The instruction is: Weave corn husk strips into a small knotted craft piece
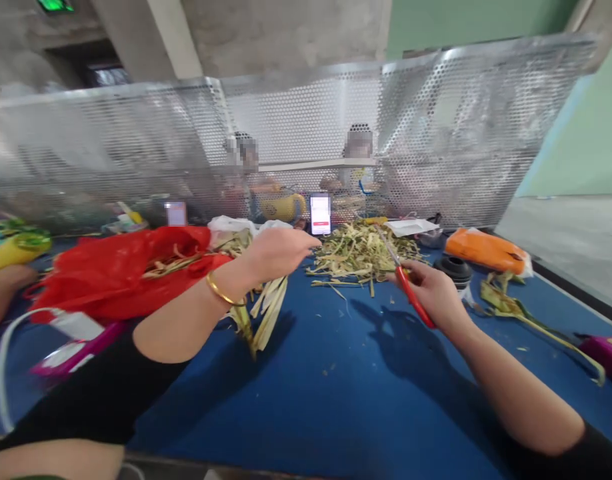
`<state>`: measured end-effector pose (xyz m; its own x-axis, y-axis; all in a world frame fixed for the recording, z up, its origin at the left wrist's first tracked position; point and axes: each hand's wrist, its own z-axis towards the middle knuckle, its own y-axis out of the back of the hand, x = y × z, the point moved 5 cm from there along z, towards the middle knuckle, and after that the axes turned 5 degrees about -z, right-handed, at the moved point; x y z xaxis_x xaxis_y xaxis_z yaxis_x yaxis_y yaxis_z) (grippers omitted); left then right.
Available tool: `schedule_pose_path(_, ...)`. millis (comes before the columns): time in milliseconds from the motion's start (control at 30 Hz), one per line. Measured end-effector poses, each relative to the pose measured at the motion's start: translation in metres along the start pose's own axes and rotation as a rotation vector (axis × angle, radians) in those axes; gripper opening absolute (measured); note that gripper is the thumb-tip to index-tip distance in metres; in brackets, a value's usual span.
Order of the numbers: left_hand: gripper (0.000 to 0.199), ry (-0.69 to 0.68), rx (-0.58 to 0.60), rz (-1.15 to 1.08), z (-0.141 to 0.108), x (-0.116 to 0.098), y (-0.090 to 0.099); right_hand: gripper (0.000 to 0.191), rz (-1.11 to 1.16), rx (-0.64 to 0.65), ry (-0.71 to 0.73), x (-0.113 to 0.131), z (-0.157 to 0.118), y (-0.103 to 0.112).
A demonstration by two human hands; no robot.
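My left hand (275,256), above the blue work surface (316,387), is closed with its fingertips pinched together. A bundle of pale yellow-green plant strips (266,313), like dried husk, hangs below that hand; the palm side of the grip is hidden. In my right hand (433,293) are red-handled scissors (410,293), their blades pointing up and away to the left. A heap of cut plant strips (363,252) lies between and beyond both hands, close to the scissor blades.
A red plastic bag (116,273) with strips inside lies left. A lit phone (321,215) stands behind, before a perforated metal screen (301,120). At right are a black-lidded container (453,270), an orange package (489,252) and a long stalk (551,327). Another person's arm (6,293) shows far left.
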<state>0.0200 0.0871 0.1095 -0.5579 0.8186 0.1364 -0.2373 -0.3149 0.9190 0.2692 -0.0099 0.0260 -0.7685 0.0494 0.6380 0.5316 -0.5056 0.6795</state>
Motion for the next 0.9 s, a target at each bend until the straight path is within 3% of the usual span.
schedule_pose_path(100,0.028,0.340,-0.067,-0.013,-0.040,0.028,0.025,0.049,-0.343,0.147,0.154,0.013,-0.008,-0.014)
schedule_pose_path(200,0.023,0.562,0.018,-0.119,-0.080,0.037,0.013,0.048,-0.550,0.285,0.249,0.020,-0.017,-0.029)
schedule_pose_path(333,0.021,0.591,0.193,-0.205,-0.109,0.023,-0.029,0.046,-0.700,0.368,0.293,0.020,-0.020,-0.036)
schedule_pose_path(467,0.017,0.580,0.262,-0.149,-0.115,0.011,-0.056,0.045,-0.772,0.379,0.310,0.015,-0.017,-0.033)
schedule_pose_path(600,0.014,0.614,0.273,-0.177,-0.115,0.011,-0.059,0.042,-0.817,0.350,0.376,0.011,-0.017,-0.032)
schedule_pose_path(700,0.013,0.660,0.166,-0.309,-0.115,0.013,-0.050,0.040,-0.858,0.325,0.414,0.009,-0.019,-0.032)
schedule_pose_path(800,0.013,0.666,0.036,-0.544,-0.111,0.008,-0.041,0.037,-0.876,0.312,0.410,0.010,-0.020,-0.030)
schedule_pose_path(900,0.008,0.651,-0.041,-0.886,-0.098,-0.006,-0.042,0.030,-0.779,0.227,0.478,0.027,-0.021,-0.026)
